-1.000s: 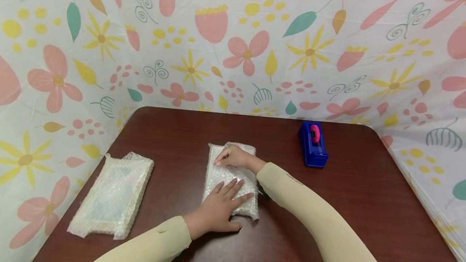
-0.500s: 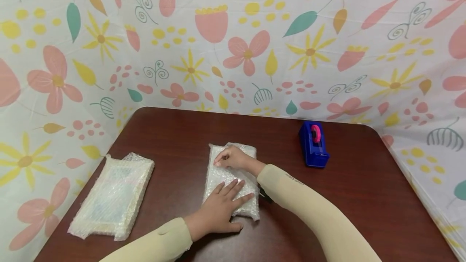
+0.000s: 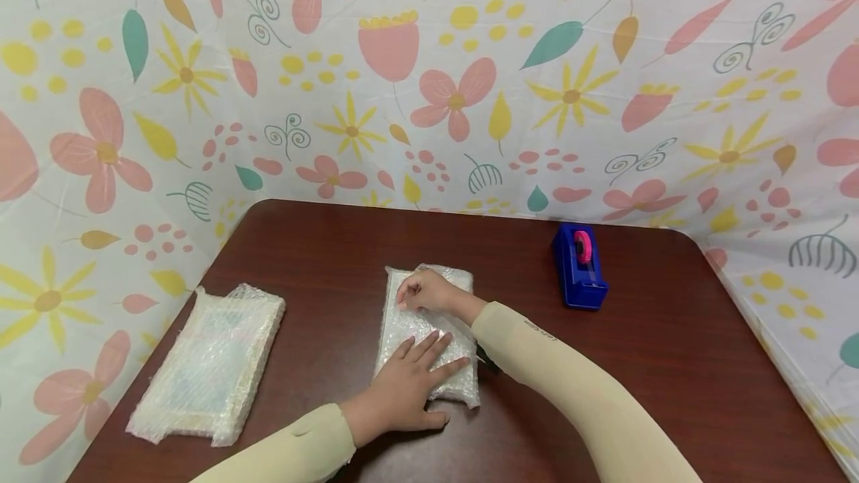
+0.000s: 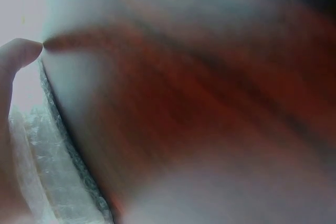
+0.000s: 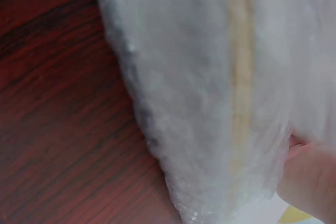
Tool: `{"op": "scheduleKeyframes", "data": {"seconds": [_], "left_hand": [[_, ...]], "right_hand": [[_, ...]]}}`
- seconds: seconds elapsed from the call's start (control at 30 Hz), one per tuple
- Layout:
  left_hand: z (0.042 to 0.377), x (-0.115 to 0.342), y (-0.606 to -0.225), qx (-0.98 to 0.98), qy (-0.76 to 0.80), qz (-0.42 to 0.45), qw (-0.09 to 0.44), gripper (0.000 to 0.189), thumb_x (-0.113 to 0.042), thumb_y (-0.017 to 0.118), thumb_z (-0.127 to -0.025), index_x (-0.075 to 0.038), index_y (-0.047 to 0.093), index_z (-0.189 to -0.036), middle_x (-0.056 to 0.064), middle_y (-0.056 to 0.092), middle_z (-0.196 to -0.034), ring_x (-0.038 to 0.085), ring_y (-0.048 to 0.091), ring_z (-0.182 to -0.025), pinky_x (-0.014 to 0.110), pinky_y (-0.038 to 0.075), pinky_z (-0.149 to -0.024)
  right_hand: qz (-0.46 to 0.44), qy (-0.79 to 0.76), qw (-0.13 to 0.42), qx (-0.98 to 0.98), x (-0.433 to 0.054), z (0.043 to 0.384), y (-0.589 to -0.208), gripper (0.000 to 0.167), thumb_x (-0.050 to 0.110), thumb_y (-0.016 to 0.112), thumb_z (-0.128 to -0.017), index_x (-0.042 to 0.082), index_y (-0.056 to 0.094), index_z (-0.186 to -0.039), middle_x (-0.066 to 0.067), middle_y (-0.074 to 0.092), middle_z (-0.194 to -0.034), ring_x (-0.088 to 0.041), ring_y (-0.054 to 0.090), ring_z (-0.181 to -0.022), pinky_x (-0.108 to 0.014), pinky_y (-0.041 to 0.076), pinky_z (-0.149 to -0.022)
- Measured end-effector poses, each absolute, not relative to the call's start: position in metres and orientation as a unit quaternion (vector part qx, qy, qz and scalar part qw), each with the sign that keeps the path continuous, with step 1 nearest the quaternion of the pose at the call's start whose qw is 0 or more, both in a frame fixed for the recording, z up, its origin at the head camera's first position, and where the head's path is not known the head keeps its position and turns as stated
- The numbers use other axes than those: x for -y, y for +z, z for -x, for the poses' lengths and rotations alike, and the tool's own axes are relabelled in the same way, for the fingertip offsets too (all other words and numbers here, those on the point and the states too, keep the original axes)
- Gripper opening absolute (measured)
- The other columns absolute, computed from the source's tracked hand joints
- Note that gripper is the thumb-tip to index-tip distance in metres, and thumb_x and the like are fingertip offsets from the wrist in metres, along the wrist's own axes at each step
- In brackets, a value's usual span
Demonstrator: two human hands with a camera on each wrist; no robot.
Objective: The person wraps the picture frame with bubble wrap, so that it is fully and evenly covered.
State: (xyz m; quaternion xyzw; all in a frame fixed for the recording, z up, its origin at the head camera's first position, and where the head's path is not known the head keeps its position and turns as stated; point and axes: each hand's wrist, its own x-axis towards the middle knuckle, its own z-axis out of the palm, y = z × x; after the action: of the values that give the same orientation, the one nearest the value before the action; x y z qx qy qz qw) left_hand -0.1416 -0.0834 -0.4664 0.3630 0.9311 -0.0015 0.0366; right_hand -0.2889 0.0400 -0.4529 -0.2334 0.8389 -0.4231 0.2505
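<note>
A flat package in clear bubble wrap lies at the middle of the table, also filling much of the right wrist view. My left hand rests on its near part, fingers spread and straight. Over the far part, my right hand has curled fingers, with thumb and index tips together at the wrap's surface. They appear to pinch the bubble wrap, though the exact contact is hidden. In the right wrist view, a finger shows beside the wrapped edge. The left wrist view shows the left thumb by the package.
A second bubble-wrapped package, with a framed-looking face, lies at the table's left. A blue tape dispenser with a pink roll stands back right. Floral cloth hangs behind the brown table. Something dark shows under the right wrist.
The right hand's fingertips have shifted very slightly on the package. The left hand stays pressed in the same place, and both packages and the tape dispenser have not moved.
</note>
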Motion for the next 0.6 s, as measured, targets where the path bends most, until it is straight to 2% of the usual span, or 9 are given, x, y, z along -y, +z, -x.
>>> {"op": "scheduleKeyframes", "data": {"seconds": [0.27,0.6], "left_hand": [[0.1416,0.0837,-0.4666,-0.931,-0.002,-0.365,0.029,0.081,-0.063,0.064,-0.088,-0.037,0.035,-0.159,0.005,0.034,-0.168,0.024,0.035,-0.156,0.048,0.038,-0.123],[0.1408,0.0835,-0.4672,-0.929,0.004,-0.369,0.033,0.08,-0.061,0.063,-0.089,-0.036,0.035,-0.16,0.006,0.033,-0.169,0.024,0.035,-0.156,0.049,0.038,-0.123]], "right_hand": [[0.23,-0.422,0.256,-0.839,-0.0398,0.2881,-0.4513,0.016,0.006,0.07,-0.095,-0.001,0.077,-0.109,0.004,0.055,-0.067,-0.007,0.051,-0.059,-0.018,0.043,-0.058],[0.262,-0.367,0.242,-0.859,-0.0354,0.286,-0.4501,0.013,0.007,0.07,-0.096,0.003,0.076,-0.106,0.006,0.05,-0.06,-0.005,0.046,-0.053,-0.016,0.039,-0.055]]}}
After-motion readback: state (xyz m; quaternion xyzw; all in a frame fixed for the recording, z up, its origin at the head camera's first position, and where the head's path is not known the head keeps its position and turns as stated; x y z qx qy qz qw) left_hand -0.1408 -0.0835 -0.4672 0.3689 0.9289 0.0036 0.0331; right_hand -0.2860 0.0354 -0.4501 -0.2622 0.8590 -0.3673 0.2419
